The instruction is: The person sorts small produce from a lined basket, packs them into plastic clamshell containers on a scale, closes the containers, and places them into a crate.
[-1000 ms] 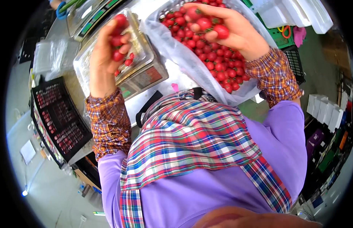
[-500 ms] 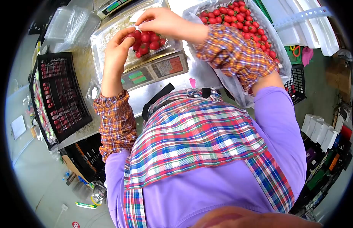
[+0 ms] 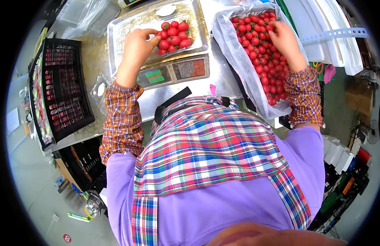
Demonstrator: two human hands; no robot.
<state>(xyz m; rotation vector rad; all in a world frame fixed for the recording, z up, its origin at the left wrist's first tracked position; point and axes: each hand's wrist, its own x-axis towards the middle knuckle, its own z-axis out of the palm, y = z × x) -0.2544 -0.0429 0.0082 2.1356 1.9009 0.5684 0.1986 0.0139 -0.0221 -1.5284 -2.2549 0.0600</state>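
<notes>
My left hand is by the left side of a cluster of cherry tomatoes, its thumb and forefinger curved but apart. The cluster sits on a clear plastic tray over a weighing scale. Any thin packaging around the cluster is hard to make out. Over to the right, my right hand reaches into a crate lined with white film, full of loose cherry tomatoes. Its thumb and fingers close around a tomato near the crate's far right; the fingertips are partly hidden.
A black crate with packed red fruit stands at the left of the table. Clear plastic packaging lies at the back left. White foam boxes are stacked beyond the lined crate. A white oval item lies on the tray.
My right hand has left the cluster on the scale and moved right into the lined crate. My left hand stays beside the cluster. The whole view has shifted slightly.
</notes>
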